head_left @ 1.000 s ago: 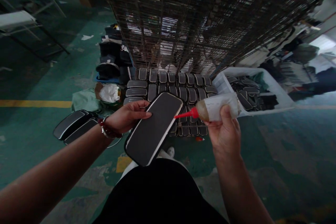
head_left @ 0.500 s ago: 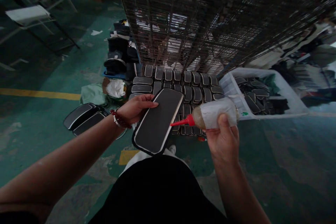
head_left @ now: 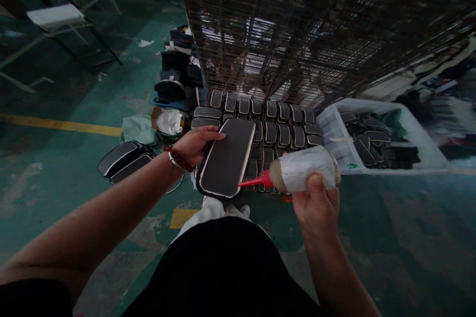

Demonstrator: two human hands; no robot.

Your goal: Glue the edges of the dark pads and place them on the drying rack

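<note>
My left hand [head_left: 199, 143] pinches the upper left edge of a dark, flat padded panel [head_left: 227, 161], its thumb on top and its other fingers underneath. The panel has rounded corners, and a pale line runs just inside its black rim. My right hand [head_left: 316, 203] is wrapped round a squeeze bottle [head_left: 307, 168] with a white wrapping and a red pointed nozzle. The bottle lies nearly level, and its tip is at the panel's lower right edge, on or just above the pale line. What the bottle holds looks brownish.
Rows of similar panels [head_left: 271, 133] stand below a tall wire rack [head_left: 260, 25]. To the right, a white plastic crate [head_left: 401, 171] holds more dark pieces. Two panels [head_left: 119, 158] lie at left, near an open bag [head_left: 169, 123]. A stool [head_left: 55, 16] stands farther off.
The nozzle tip has moved down along the panel's right edge to near its lower corner. My left hand has raised the panel slightly and turned it more upright in view.
</note>
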